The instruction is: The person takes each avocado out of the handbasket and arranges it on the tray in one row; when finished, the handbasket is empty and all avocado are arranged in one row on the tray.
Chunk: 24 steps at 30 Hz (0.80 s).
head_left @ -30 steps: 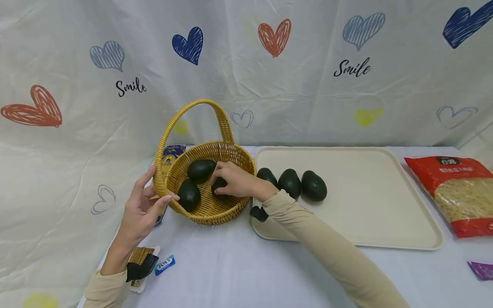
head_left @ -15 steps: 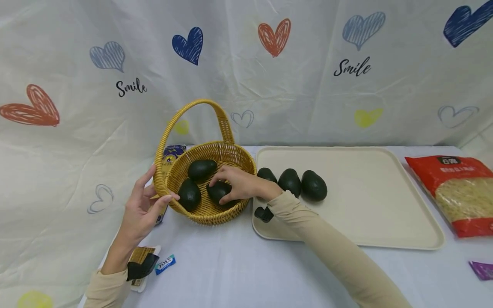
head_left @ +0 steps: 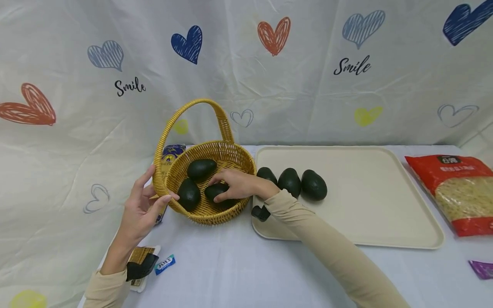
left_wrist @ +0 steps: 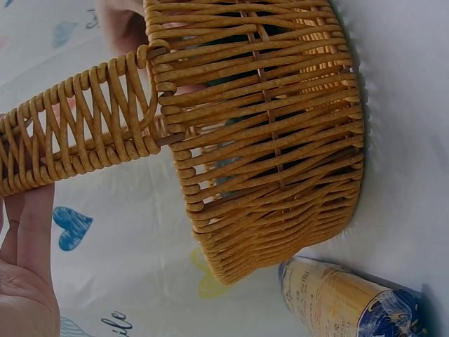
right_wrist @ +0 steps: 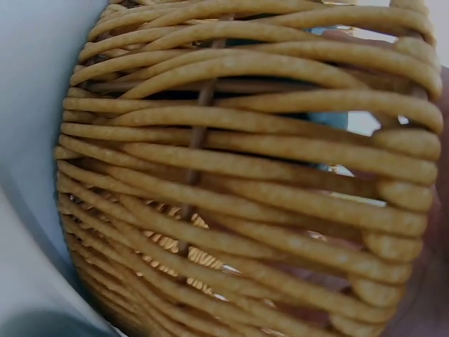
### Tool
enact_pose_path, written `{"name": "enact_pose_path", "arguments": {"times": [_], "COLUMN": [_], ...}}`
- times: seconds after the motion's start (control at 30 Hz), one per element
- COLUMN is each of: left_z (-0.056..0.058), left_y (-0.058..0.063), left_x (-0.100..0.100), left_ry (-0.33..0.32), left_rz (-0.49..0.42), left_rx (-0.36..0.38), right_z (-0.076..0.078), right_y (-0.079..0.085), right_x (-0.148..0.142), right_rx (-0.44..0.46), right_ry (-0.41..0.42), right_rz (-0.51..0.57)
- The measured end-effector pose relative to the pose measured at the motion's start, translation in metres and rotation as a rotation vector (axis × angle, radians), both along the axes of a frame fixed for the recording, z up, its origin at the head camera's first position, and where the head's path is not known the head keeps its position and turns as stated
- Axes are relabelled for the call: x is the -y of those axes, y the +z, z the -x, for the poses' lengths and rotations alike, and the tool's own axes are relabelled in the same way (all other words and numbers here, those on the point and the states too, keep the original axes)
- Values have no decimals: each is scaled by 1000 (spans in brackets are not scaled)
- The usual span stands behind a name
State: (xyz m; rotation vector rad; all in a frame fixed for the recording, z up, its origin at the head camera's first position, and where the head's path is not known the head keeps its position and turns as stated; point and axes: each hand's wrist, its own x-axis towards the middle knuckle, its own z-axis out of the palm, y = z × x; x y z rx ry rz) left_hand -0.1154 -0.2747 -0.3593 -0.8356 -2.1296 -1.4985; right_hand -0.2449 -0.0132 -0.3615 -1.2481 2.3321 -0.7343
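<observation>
In the head view, a yellow wicker basket (head_left: 212,219) with a tall arched handle stands left of centre. My left hand (head_left: 139,209) holds the base of that handle between thumb and fingers; in the left wrist view its fingers (left_wrist: 31,232) lie against the handle. My right hand (head_left: 240,184) reaches over the right rim, its fingers curled on a dark green avocado (head_left: 214,192) at the basket's bottom. Beside it lie a second avocado (head_left: 202,170) and a third avocado (head_left: 188,195). Wicker hides most of the basket's inside in both wrist views.
A cream tray (head_left: 369,196) touches or nearly touches the basket's right side, with three avocados (head_left: 313,185) in a row. A blue-and-yellow packet (head_left: 173,152) stands behind the basket. A red pasta bag (head_left: 454,192), a small blue packet (head_left: 164,264) and a purple wrapper (head_left: 481,269) lie around.
My right hand has shifted slightly inside the basket, and the avocado under its fingers has moved and turned a little. My left hand and the basket have stayed put.
</observation>
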Motion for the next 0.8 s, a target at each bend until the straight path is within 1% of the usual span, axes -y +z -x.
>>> {"name": "enact_pose_path", "arguments": {"times": [0.13, 0.17, 0.27, 0.43, 0.53, 0.63, 0.8], "left_z": [0, 0, 0, 0, -1, -1, -1], "left_y": [1, 0, 0, 0, -1, -1, -1], "left_x": [0, 0, 0, 0, 0, 0, -1], "left_ry": [-16, -28, -34, -2, -3, -5, -7], "left_rz": [-14, -25, -30, 1, 0, -1, -2], "left_rx": [-10, -13, -16, -8, -5, -5, -15], "right_z": [1, 2, 3, 0, -3, -5, -14], "right_y": [1, 1, 2, 2, 1, 5, 26], "right_x": [2, 3, 4, 5, 2, -5, -27], "right_rx": [42, 53, 80, 99, 93, 78, 39], "right_ry": [-22, -28, -51, -107, -142, -173, -211], "right_rz": [-14, -19, -31, -21, 36, 122, 255]}}
